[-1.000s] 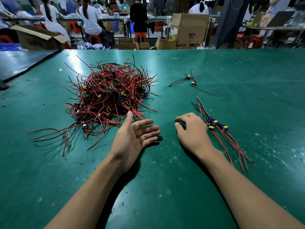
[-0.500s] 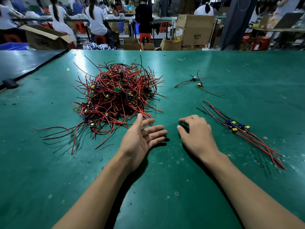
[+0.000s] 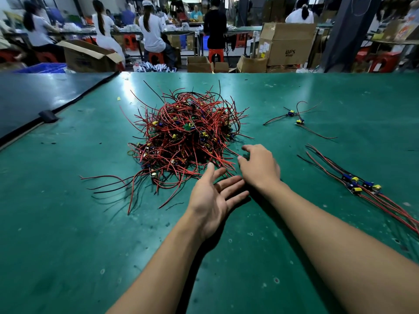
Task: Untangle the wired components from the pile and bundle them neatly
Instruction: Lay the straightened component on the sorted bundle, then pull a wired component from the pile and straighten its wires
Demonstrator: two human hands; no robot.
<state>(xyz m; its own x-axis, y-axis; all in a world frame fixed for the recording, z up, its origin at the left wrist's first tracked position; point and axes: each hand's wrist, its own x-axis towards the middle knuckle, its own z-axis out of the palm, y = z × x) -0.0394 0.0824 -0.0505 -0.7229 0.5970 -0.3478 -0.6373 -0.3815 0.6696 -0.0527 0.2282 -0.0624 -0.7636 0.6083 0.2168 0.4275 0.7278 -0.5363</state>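
Red-and-black wire pile (image 3: 183,137), knotted, yellow-blue components (image 3: 174,136); left hand (image 3: 210,200) flat, right hand (image 3: 260,168) loose, both empty.

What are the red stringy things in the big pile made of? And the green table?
The pile looks like thin wires in smooth red and black plastic coating: they hold springy curves. The tiny yellow and blue bits seem hard plastic, but are too small to be sure. The table top looks like a green rubbery mat, slightly glossy, scuffed and pitted.
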